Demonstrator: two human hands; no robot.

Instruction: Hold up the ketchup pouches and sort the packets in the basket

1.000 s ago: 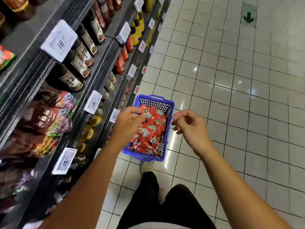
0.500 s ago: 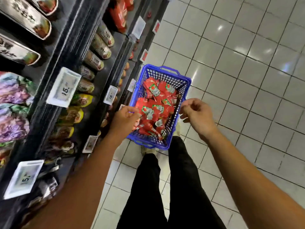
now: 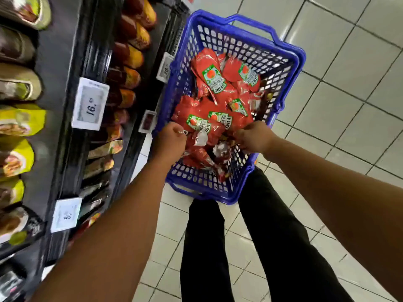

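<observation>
reaching into a heap of red ketchup pouches (image 3: pixel 220 110) with green-and-white labels, piled inside a blue plastic basket (image 3: pixel 290 62) on the tiled floor (image 3: pixel 349 105), just beside the shelving. left hand (image 3: pixel 169 141) down at the near left side of the heap, fingers curled over a pouch edge, knuckles up; looks like a grasp on that pouch, though fingertips hidden. right hand (image 3: pixel 254 136) at the near right side, fingers bent down among the pouches, touching them; cannot tell whether anything is actually pinched. basket's near rim just in front of two legs in black trousers (image 3: pixel 272 236). to the left, dark shelves (image 3: pixel 65 62) stocked with blurred sauce packets, white price tags (image 3: pixel 90 103) clipped along the shelf edges.
</observation>
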